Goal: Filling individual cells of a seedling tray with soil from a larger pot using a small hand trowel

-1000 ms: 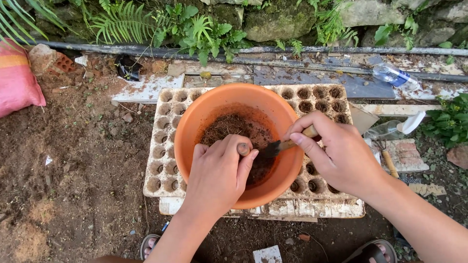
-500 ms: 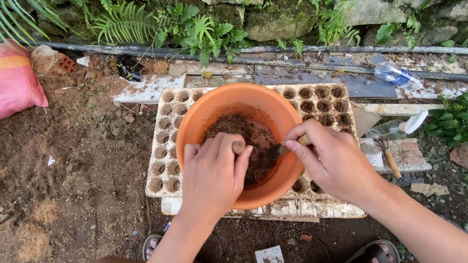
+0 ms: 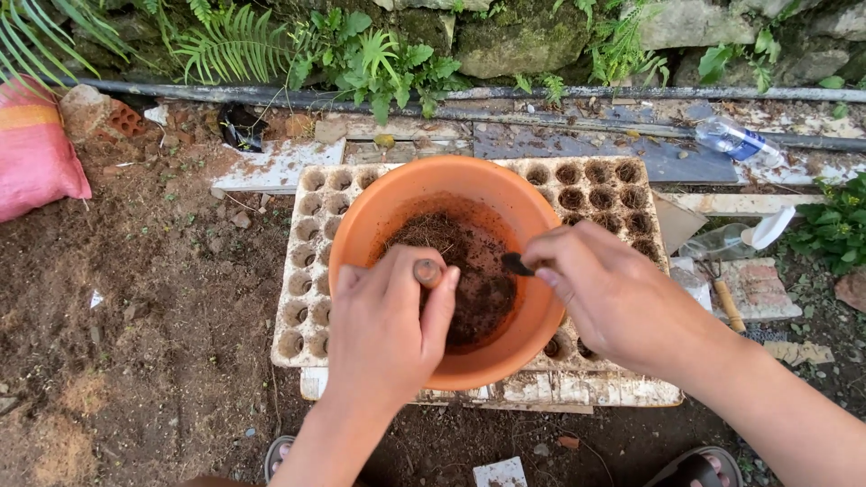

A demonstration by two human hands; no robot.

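Inside the orange basin [image 3: 532, 216], the left hand [image 3: 383, 329] clenches a wooden handle [image 3: 427, 271]; the right hand [image 3: 609, 293] grips a small dark tool [image 3: 517, 263]. The fibrous soil [image 3: 465, 261] looks loose and light.

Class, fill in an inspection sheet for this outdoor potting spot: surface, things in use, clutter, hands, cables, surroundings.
Surface: bare soil; a white seed tray on a board.
Things in use: orange bowl of dark fibrous mix on the tray; a small dark-tipped tool.
Clutter: plastic bottles, brick, scraps.
Hands: left hand closed around a stick-like handle over the bowl; right hand grips the tool.
Cables: nothing seen; a dark pipe runs along the back.
Surroundings: ferns, mossy stones, pink sack.
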